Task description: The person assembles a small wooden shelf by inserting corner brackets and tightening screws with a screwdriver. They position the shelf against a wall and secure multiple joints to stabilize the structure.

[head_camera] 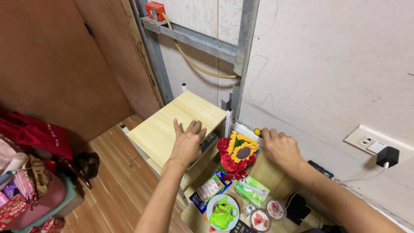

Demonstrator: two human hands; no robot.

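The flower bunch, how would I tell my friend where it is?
Find the pale wooden shelf against the wall, which the left hand presses flat. Just to its right, between both hands, sits the flower bunch. It is the only bouquet: red roses around one yellow sunflower, above the green packets.

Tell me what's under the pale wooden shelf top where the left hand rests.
Under the wooden shelf top, a lower shelf edge and a dark boxy item show; the left hand and top panel cover the rest.
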